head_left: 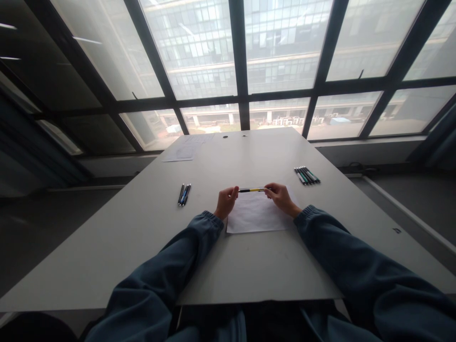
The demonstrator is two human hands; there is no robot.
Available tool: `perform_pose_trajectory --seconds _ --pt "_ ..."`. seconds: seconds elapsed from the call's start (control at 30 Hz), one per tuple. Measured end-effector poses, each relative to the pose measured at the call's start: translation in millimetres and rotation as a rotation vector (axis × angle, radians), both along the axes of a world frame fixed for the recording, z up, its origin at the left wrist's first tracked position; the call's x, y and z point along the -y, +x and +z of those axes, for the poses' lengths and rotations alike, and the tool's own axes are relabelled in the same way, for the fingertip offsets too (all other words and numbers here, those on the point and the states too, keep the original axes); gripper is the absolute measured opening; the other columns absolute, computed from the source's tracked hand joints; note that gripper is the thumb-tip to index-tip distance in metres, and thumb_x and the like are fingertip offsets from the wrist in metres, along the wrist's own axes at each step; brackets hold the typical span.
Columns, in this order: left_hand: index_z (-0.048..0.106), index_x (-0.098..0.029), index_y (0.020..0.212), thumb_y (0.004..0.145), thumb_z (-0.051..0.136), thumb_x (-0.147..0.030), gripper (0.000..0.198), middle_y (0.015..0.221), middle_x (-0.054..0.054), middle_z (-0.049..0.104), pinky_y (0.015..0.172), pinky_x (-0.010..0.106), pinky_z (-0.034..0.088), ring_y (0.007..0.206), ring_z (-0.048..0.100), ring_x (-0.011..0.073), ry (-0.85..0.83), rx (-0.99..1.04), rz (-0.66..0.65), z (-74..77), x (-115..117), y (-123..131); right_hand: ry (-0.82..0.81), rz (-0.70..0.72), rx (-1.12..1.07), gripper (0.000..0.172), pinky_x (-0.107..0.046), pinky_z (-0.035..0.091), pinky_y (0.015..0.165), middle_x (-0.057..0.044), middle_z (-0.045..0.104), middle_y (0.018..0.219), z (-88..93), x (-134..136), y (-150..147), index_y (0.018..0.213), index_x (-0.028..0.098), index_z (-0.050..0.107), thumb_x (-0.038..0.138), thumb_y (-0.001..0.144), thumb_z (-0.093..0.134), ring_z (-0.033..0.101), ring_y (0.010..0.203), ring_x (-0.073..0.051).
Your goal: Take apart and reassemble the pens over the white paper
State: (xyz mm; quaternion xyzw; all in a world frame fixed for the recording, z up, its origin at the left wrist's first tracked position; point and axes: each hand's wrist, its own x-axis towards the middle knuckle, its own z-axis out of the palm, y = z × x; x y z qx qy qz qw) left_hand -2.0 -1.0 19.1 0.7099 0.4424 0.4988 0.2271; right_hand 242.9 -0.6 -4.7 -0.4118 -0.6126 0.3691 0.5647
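The pen (251,190) is slim, with a yellow middle and dark ends (any lettering is too small to read). It lies level, running left to right just above the centre of the frame. The left hand (226,202) pinches one end and the right hand (281,197) the other, over the far edge of a white sheet (254,216).

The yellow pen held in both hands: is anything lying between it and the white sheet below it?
Nothing visible does. The left hand and the right hand grip the yellow pen by its ends, over the far edge of the white sheet. The left pen group and the right pen group lie well aside.
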Motion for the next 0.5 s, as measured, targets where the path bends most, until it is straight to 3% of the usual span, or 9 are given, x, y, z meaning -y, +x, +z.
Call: perform_pose_trajectory --seconds 0.27,0.5 --pt "0.048 -0.018 0.047 0.093 0.047 -0.058 0.061 0.043 -0.002 0.044 0.051 0.026 0.033 0.044 0.041 0.0099 -0.053 0.015 0.007 -4.1 -1.5 -1.4 0.003 0.01 -0.01 0.039 -0.026 0.044 0.051 -0.001 0.061 0.062 -1.4 -1.1 0.3 0.084 0.016 0.069 0.053 0.075 0.073 0.054 0.055 -0.013" --pt "0.053 -0.018 0.048 0.093 0.048 -0.059 0.062 0.044 0.0 0.051 0.051 0.025 0.036 0.044 0.047 0.011 -0.047 0.02 0.006 -5.7 -2.5 -1.5 -0.006 0.006 -0.004 0.039 -0.026 0.045 0.052 -0.002 0.062 0.063 0.8 0.9 0.1 0.084 0.016 0.069 0.053 0.076 0.072 0.055 0.055 -0.014"
